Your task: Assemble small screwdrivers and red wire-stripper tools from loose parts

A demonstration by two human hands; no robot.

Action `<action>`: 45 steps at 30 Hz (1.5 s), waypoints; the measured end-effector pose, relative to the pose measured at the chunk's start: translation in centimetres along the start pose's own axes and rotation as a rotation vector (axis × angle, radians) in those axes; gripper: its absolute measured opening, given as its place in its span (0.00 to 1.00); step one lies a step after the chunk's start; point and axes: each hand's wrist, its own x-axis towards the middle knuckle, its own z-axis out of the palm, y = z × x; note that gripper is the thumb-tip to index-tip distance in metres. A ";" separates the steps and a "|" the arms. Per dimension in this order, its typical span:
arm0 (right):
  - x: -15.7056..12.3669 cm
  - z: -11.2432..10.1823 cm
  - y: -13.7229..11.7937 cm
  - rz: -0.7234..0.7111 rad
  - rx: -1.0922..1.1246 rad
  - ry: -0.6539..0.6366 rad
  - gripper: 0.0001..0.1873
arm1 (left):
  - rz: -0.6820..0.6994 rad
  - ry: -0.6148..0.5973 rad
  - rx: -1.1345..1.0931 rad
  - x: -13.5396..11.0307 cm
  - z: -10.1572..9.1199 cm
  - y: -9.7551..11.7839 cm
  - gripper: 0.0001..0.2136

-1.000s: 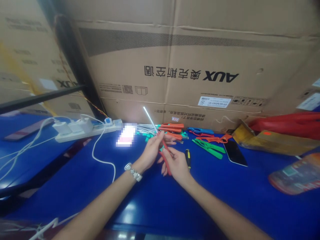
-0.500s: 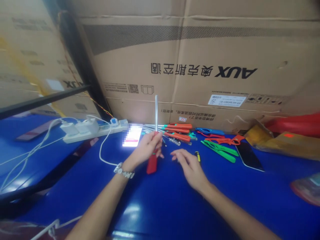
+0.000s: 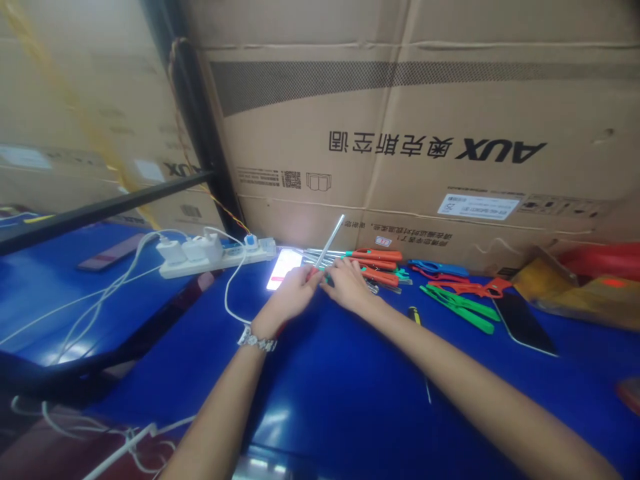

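Observation:
My left hand (image 3: 294, 293) is closed round the red handle of a long-nosed lighter (image 3: 332, 241), whose silver tube leans up and to the right. Most of the handle is hidden by the fingers. Against it, my right hand (image 3: 346, 285) bends its fingers in at the base of the tube, touching the lighter; its fingertips are partly covered. Behind both hands lie several orange long-nosed lighters (image 3: 377, 255) with metal tubes pointing left. A lit phone (image 3: 284, 267) lies just left of them.
A white power strip (image 3: 220, 259) with plugs and cables sits at left by a black metal frame (image 3: 200, 120). To the right are green scissors-like tools (image 3: 460, 308), a dark phone (image 3: 524, 323) and a yellow-black screwdriver (image 3: 414, 315). A large cardboard box (image 3: 420, 100) stands behind.
My right hand has moved left and forward to meet the left hand at the lighter. The lighter's tube has tipped from upright to the right. The camera view has shifted left.

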 end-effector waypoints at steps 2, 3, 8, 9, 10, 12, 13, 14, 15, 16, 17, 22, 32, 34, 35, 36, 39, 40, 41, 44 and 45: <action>0.0 0.4 0.3 -0.017 0.033 0.034 0.11 | 0.009 0.004 -0.001 0.1 0.1 -0.1 0.15; -0.2 0.6 0.6 -0.022 0.063 0.057 0.12 | 0.011 0.007 -0.002 0.1 0.2 -0.1 0.15; -2.0 0.4 2.2 0.029 0.351 0.175 0.09 | 0.014 -0.018 0.037 0.2 0.5 0.0 0.14; -2.5 0.2 2.5 0.050 0.439 0.200 0.08 | 0.018 -0.030 0.058 0.1 0.6 0.1 0.14; -3.1 0.0 2.8 0.073 0.549 0.219 0.07 | 0.023 -0.040 0.083 0.0 0.8 0.3 0.14; -4.6 -0.4 3.5 0.147 0.838 0.235 0.09 | 0.037 -0.062 0.153 -0.2 1.2 0.7 0.13; -5.3 -0.7 3.8 0.196 0.986 0.235 0.11 | 0.046 -0.079 0.198 -0.3 1.4 1.0 0.13; -6.0 -1.0 4.2 0.249 1.117 0.233 0.13 | 0.054 -0.099 0.250 -0.5 1.6 1.2 0.12; -6.7 -1.4 4.6 0.304 1.223 0.238 0.15 | 0.063 -0.119 0.304 -0.6 1.8 1.4 0.11; -7.3 -1.7 4.9 0.362 1.311 0.254 0.16 | 0.070 -0.142 0.360 -0.7 2.0 1.5 0.11; -7.7 -2.0 5.3 0.419 1.391 0.276 0.16 | 0.077 -0.160 0.414 -0.8 2.2 1.7 0.11; -8.8 -3.2 6.6 0.565 1.741 0.409 0.13 | 0.101 -0.244 0.592 -1.0 2.6 1.8 0.11; -8.6 -2.4 7.5 0.517 1.457 0.673 0.21 | 0.216 -0.354 0.696 -1.4 3.2 2.0 0.16; -8.7 -2.3 7.4 0.469 1.394 0.663 0.22 | 0.231 -0.352 0.711 -1.6 3.4 2.2 0.18; -8.8 -2.3 7.3 0.443 1.366 0.649 0.22 | 0.232 -0.346 0.716 -1.6 3.4 2.3 0.19; -8.8 -2.4 7.2 0.420 1.342 0.631 0.22 | 0.233 -0.340 0.718 -1.7 3.4 2.4 0.19; -9.0 -2.6 7.1 0.387 1.293 0.593 0.21 | 0.252 -0.327 0.709 -1.8 3.4 2.6 0.19; -9.1 -2.7 7.0 0.389 1.284 0.579 0.22 | 0.258 -0.322 0.703 -1.8 3.3 2.6 0.18; -9.2 -2.8 7.1 0.395 1.280 0.563 0.22 | 0.261 -0.317 0.699 -1.7 3.3 2.6 0.18; -9.2 -3.1 7.1 0.424 1.294 0.507 0.24 | 0.244 -0.300 0.715 -1.6 3.2 2.5 0.18; -9.3 -3.1 7.1 0.433 1.305 0.499 0.24 | 0.237 -0.295 0.725 -1.6 3.2 2.4 0.18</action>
